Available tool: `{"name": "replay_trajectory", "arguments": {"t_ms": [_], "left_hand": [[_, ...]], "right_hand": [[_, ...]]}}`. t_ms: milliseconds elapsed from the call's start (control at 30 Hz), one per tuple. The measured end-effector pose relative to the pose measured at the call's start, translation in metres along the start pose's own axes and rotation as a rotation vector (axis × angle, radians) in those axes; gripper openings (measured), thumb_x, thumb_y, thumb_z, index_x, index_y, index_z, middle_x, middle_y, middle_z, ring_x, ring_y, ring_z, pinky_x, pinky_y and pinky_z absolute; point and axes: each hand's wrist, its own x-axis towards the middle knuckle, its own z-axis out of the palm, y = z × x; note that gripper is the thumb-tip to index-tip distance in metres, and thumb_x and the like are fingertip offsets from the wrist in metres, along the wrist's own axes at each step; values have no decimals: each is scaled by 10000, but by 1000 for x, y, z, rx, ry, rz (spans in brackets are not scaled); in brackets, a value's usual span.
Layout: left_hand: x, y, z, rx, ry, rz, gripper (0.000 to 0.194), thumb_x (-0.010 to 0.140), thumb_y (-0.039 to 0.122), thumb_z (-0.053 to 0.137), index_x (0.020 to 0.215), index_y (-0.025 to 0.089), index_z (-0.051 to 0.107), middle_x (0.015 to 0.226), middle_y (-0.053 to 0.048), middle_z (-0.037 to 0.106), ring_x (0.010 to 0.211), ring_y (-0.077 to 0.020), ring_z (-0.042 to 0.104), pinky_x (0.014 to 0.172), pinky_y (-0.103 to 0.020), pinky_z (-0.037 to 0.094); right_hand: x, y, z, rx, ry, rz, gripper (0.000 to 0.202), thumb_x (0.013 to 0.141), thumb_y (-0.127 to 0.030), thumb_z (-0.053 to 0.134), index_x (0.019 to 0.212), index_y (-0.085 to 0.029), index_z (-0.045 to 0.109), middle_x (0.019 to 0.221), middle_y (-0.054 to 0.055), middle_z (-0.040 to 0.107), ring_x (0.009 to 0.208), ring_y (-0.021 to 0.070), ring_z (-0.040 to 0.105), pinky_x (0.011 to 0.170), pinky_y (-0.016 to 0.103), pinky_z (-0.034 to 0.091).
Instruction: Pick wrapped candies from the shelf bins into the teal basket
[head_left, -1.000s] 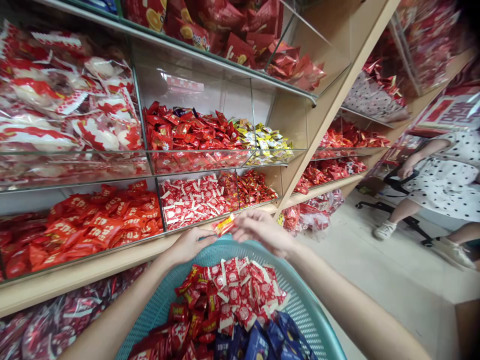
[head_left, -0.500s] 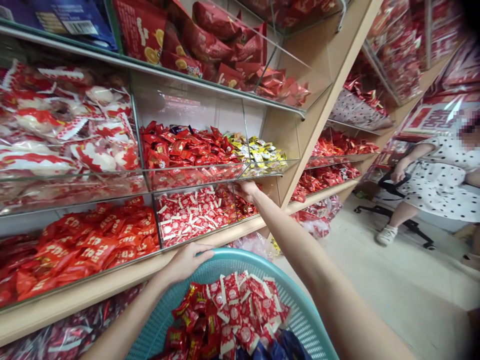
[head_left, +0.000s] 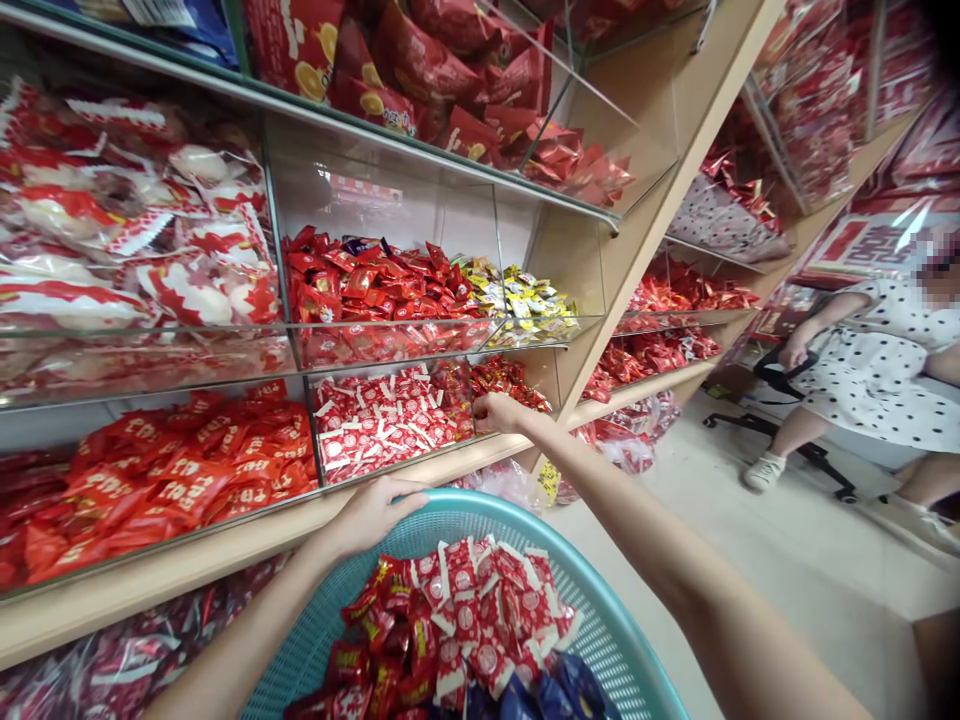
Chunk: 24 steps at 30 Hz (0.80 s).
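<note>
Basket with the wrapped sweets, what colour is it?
The basket is teal, showing best in the head view.

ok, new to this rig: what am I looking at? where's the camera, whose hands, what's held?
No robot here: these are a person's bare hands, seen by one camera worn on the head, looking forward and down.

The round turquoise plastic basket holds red-and-white wrapped sweets, darker red packets and blue packets. The left hand is at its rim. The right hand is at a shelf compartment of small red-and-gold sweets; its fingertips are too unclear to show whether it holds one.

Behind are wooden shelves of packets behind clear panels. Someone in polka dots sits at right.
</note>
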Motion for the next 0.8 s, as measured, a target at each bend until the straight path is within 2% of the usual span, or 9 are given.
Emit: {"name": "replay_trajectory", "arguments": {"t_ms": [233, 367, 600, 800], "left_hand": [[0, 0, -1, 9, -4, 7, 393, 844, 413, 430, 1058, 169, 651, 1104, -25, 640, 960, -215, 585, 847, -268, 428], [0, 0, -1, 2, -14, 15, 381, 846, 405, 431, 1050, 173, 654, 1092, -18, 647, 954, -211, 587, 844, -261, 429], [0, -2, 0, -4, 1, 11, 402, 837, 423, 439, 1072, 171, 645, 1123, -27, 630, 962, -222, 580, 833, -269, 436], [-1, 1, -1, 16, 2, 1, 403, 841, 424, 431, 1066, 169, 647, 1126, -25, 628, 950, -215, 585, 832, -261, 433]], "right_hand": [[6, -3, 2, -257, -120, 52, 288, 596, -207, 661, 880, -160, 668, 835, 31, 665, 701, 133, 557, 521, 180, 337], [9, -5, 3, -307, -142, 63, 302, 598, -193, 650, 898, -164, 665, 874, 52, 667, 729, 155, 576, 530, 185, 352], [4, -9, 2, -242, -172, 13, 249, 622, -184, 637, 869, -161, 637, 835, 15, 652, 716, 124, 551, 550, 163, 366], [4, -5, -1, -137, -184, 45, 266, 581, -179, 660, 841, -147, 614, 731, -10, 613, 621, 97, 502, 518, 166, 356]]}}
